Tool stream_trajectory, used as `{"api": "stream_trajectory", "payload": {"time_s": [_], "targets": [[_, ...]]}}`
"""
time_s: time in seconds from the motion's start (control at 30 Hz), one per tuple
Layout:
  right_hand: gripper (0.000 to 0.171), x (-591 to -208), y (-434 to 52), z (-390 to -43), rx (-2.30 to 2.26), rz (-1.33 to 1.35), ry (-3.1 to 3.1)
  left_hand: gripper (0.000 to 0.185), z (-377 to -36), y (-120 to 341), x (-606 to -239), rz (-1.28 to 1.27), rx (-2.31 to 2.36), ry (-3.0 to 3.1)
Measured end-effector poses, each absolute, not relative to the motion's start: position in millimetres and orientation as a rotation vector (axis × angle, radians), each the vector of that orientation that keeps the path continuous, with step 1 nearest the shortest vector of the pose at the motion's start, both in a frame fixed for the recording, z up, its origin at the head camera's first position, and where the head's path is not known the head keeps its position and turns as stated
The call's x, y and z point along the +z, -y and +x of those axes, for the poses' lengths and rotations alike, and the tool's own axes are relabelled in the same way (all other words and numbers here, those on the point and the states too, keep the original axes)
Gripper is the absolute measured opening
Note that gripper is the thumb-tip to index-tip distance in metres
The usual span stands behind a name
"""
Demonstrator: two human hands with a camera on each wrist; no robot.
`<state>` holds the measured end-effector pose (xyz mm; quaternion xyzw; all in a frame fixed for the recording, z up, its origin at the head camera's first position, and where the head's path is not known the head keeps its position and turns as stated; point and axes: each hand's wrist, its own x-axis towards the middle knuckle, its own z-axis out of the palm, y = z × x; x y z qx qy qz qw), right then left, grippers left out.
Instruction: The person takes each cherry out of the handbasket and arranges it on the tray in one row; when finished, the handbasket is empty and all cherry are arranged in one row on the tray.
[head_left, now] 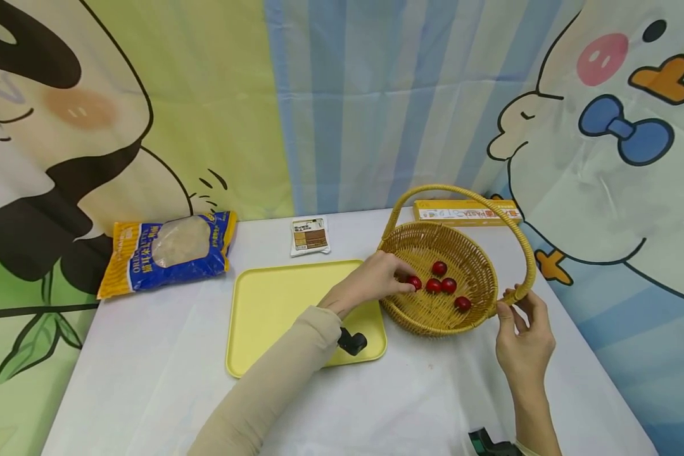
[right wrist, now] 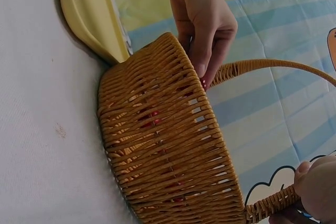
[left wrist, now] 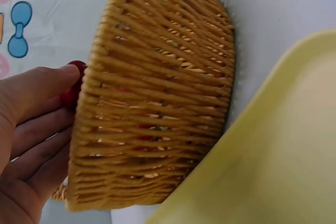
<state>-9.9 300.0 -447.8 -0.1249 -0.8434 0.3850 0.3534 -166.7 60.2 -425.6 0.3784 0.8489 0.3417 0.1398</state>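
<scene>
A round wicker basket [head_left: 479, 266] with a tall arched handle [head_left: 462, 190] stands on the white table, right of centre. Several small red fruits lie inside, such as one [head_left: 439, 268] near the middle. My left hand [head_left: 408, 283] reaches over the basket's near-left rim and pinches one red fruit [head_left: 414, 282]. The left wrist view shows that fruit [left wrist: 73, 74] at my fingertips [left wrist: 63, 77] behind the woven wall [left wrist: 157, 93]. My right hand [head_left: 513, 304] pinches the handle's base at the right rim, with its fingers [right wrist: 315, 187] on the handle's foot [right wrist: 273, 205].
A flat yellow tray [head_left: 273, 310] lies just left of the basket, touching it. A blue-and-yellow grain bag [head_left: 168, 253] lies at the back left, a small packet [head_left: 310, 236] behind the tray, and a yellow pasta box [head_left: 464, 212] behind the basket. A cartoon curtain backs the table.
</scene>
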Motion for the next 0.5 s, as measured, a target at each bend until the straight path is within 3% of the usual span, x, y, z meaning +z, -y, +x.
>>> {"api": "stream_trajectory", "payload": {"time_s": [0.5], "targets": [[0.047, -447, -300, -10, 0.997, -0.317, 2.174, 0.028, -169, -20, -416, 0.965, 1.234, -2.416]]}}
